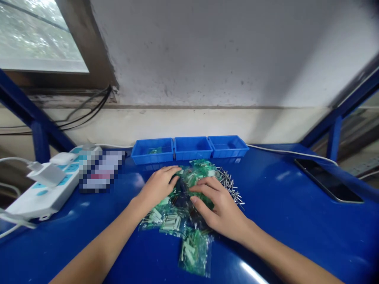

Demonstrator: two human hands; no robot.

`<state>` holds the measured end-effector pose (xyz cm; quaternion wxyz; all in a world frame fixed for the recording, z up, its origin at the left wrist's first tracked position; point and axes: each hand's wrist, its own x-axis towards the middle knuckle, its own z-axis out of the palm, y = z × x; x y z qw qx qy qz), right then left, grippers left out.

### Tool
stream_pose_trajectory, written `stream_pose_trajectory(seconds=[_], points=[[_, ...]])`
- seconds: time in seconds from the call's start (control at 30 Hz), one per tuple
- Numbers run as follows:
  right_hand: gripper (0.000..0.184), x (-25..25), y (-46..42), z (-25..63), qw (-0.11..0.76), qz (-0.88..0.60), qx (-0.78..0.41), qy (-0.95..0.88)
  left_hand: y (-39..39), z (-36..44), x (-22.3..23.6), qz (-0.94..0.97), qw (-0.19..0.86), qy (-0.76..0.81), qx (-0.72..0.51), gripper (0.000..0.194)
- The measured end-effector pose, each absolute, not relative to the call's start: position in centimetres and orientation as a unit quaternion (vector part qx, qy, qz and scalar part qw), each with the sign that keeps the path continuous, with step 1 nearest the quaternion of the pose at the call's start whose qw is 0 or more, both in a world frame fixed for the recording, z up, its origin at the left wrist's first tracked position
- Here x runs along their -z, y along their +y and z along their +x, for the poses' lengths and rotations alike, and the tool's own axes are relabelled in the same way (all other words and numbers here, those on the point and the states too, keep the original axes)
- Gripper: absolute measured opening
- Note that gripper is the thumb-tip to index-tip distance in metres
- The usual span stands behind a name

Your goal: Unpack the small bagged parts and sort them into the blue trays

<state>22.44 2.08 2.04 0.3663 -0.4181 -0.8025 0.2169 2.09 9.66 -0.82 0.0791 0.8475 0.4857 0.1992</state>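
Whitewashed wall (213,55) rises well beyond the fingertips, and below it a glossy blue tabletop (275,244) spreads out to either side of both hands. Far to the left of the left fingers lies a white power strip (51,197) with a charger plugged in, probably put there to keep its leads away from the handling. Three blue bins (192,154) stand side by side just past the fingertips, within easy reach, I'd judge; some green material shows in the leftmost.

Under and between the fingers sits a heap of green-tinted clear bags (173,223) with pale sticks inside, central enough, it seems, for both hands to share. The left hand (161,183) lies over its left side, thumb parted from loosely bent fingers, with no firm hold visible. The right hand (216,203) arches over the other side, index finger and thumb tips close together; I cannot tell whether they pinch any film. One bag (195,252) lies nearer the person than the fingers.

Well to the right of the right fingers is a dark phone (328,181), with blue surface between, so that hand has room to swing outward. Forward travel is tighter: the bins' front walls make an edge there. Loose metal pins (231,187) fan out just beyond the right knuckles, easily scattered by a sweeping wrist.
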Motion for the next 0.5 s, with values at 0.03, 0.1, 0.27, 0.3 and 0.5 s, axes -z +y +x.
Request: stream_pose_trajectory(seconds=[0.03, 0.1, 0.27, 0.3, 0.5], points=[[0.022, -2.2, 1.9, 22.5, 0.372, -0.429, -0.257, -0.782, 9.1, 2.0, 0.5, 0.841, 0.066, 0.486, -0.227, 0.032], [0.024, -2.6, 1.7, 22.3, 0.386, -0.453, -0.381, -0.708, 7.3, 2.0, -0.4, 0.831, 0.025, 0.467, -0.301, 0.028], [0.033, -2.9, 1.4, 21.8, 0.464, -0.426, -0.624, -0.463, 3.4, 3.3, -2.4, 0.844, -0.038, 0.313, -0.434, 0.036], [0.034, -2.7, 1.5, 21.7, 0.477, -0.429, -0.625, -0.444, 3.1, 3.7, -2.4, 0.852, -0.024, 0.292, -0.433, 0.038], [0.035, -1.8, 2.1, 22.4, 0.521, -0.466, -0.534, -0.475, 3.1, 4.2, -1.9, 0.836, 0.096, 0.358, -0.404, 0.031]])
